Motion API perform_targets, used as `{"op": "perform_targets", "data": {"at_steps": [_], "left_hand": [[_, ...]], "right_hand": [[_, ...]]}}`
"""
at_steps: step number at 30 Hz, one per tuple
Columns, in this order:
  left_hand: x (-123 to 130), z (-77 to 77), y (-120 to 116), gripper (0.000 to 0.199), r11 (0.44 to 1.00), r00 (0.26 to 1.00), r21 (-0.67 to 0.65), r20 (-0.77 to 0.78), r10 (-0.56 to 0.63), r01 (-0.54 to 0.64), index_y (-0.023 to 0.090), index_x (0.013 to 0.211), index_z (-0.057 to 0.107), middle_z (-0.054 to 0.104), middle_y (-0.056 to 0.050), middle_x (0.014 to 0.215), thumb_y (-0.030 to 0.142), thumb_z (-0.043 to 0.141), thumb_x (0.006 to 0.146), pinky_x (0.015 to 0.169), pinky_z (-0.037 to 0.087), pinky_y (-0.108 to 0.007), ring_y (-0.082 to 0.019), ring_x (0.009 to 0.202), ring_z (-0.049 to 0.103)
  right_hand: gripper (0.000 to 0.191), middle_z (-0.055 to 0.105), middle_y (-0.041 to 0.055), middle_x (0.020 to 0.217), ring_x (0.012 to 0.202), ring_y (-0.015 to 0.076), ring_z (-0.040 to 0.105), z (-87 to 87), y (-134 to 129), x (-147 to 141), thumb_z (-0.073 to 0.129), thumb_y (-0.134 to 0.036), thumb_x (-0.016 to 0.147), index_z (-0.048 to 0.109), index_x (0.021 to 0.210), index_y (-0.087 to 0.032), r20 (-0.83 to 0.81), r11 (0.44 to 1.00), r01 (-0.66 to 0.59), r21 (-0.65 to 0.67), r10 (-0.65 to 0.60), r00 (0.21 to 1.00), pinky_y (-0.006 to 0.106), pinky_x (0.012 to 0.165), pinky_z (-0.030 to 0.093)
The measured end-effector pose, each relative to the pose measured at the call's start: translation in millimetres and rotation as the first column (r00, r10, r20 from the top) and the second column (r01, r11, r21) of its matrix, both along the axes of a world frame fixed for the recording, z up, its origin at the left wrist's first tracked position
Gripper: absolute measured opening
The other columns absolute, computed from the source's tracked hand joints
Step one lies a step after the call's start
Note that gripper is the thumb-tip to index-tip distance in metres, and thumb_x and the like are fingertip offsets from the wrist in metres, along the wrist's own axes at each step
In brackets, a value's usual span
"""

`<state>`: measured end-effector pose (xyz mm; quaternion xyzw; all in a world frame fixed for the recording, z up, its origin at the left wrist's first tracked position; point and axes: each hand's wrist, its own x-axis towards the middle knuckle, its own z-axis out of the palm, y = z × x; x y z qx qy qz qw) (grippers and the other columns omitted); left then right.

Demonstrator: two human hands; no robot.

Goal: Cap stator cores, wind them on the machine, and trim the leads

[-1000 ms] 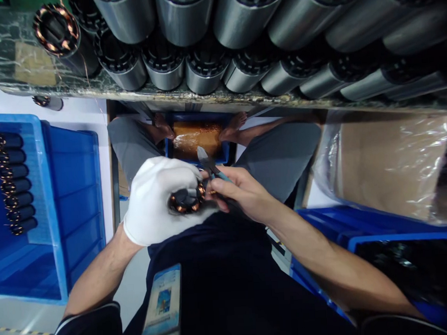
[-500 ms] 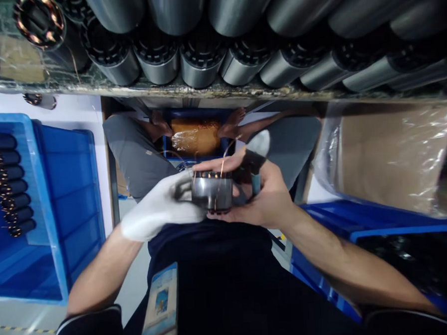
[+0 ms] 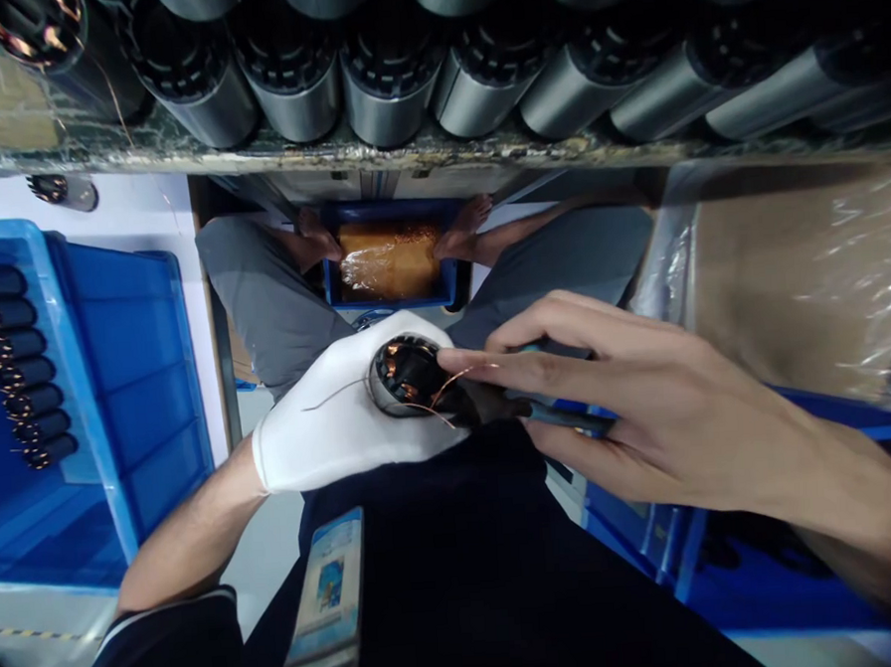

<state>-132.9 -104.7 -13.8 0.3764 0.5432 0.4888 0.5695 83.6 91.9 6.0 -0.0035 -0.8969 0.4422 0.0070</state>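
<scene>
My left hand [image 3: 331, 424], in a white glove, wraps round a motor stator [image 3: 410, 375] and holds its open end up toward me. Copper windings show inside the black slotted rim, and loose wire ends stick out from it. Bare-skinned, my right hand [image 3: 643, 403] grips a pair of dark pliers [image 3: 561, 414], partly hidden by the fingers. Its forefinger reaches to the right rim of the stator, beside a loose copper wire [image 3: 459, 378]. The pliers' dark jaws lie close to the stator's lower right side; whether they touch a wire I cannot tell.
Several metal cylinders [image 3: 295, 107] with black slotted ends line the bench [image 3: 317, 159] ahead. One wound stator [image 3: 95, 68] stands at its left. A blue crate [image 3: 130, 370] at left holds wound stators [image 3: 25, 370]. Plastic-wrapped cardboard [image 3: 793, 275] lies right; a blue bin [image 3: 386, 212] sits between the feet.
The stator has turned from side-on to open end up, now in the left hand alone. My right hand has let go of its body and swung right, pliers across its fingers.
</scene>
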Motion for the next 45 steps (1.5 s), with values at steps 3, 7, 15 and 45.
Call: {"op": "perform_targets", "data": {"at_steps": [3, 7, 15, 45], "left_hand": [[1, -2.6, -1, 0.037, 1.000, 0.999, -0.008, -0.044, -0.020, 0.020, 0.022, 0.119, 0.073, 0.077, -0.002, 0.111, 0.017, 0.093, 0.088, 0.090, 0.059, -0.030, -0.019, 0.099, 0.076], [2, -1.0, -1, 0.035, 1.000, 0.998, -0.007, -0.066, -0.021, 0.021, 0.020, 0.118, 0.072, 0.076, -0.002, 0.111, 0.018, 0.092, 0.090, 0.089, 0.058, -0.029, -0.017, 0.098, 0.075], [1, 1.3, 2, 0.031, 0.998, 0.996, -0.058, -0.081, -0.033, 0.029, 0.019, 0.114, 0.070, 0.072, 0.001, 0.103, 0.020, 0.091, 0.092, 0.080, 0.054, -0.026, -0.014, 0.089, 0.071], [23, -4.3, 15, 0.018, 0.998, 0.969, -0.055, -0.245, 0.012, -0.027, 0.025, 0.101, 0.070, 0.079, 0.000, 0.095, 0.023, 0.083, 0.088, 0.079, 0.061, -0.035, -0.021, 0.086, 0.077]], "right_hand": [[0.076, 0.076, 0.0065, 0.118, 0.094, 0.0259, 0.072, -0.8, 1, -1, 0.064, -0.016, 0.105, 0.056, 0.178, -0.035, -0.021, 0.999, -0.030, 0.045, 0.031, 0.999, 0.042, 0.083, 0.065], [0.072, 0.073, 0.0036, 0.108, 0.086, 0.0224, 0.070, -0.5, 5, 0, 0.063, -0.020, 0.110, 0.054, 0.180, -0.034, -0.031, 0.995, -0.069, 0.077, 0.072, 0.997, 0.035, 0.072, 0.059], [0.071, 0.075, 0.0077, 0.114, 0.093, 0.0263, 0.068, 4.3, 5, 2, 0.061, -0.009, 0.106, 0.060, 0.173, -0.031, 0.086, 0.992, -0.040, 0.122, 0.029, 0.996, 0.043, 0.083, 0.060], [0.065, 0.064, 0.0046, 0.087, 0.069, 0.0221, 0.063, 6.7, -14, -9, 0.053, -0.007, 0.108, 0.070, 0.168, -0.022, 0.154, 0.988, 0.104, 0.113, -0.121, 0.981, 0.037, 0.063, 0.053]]}}
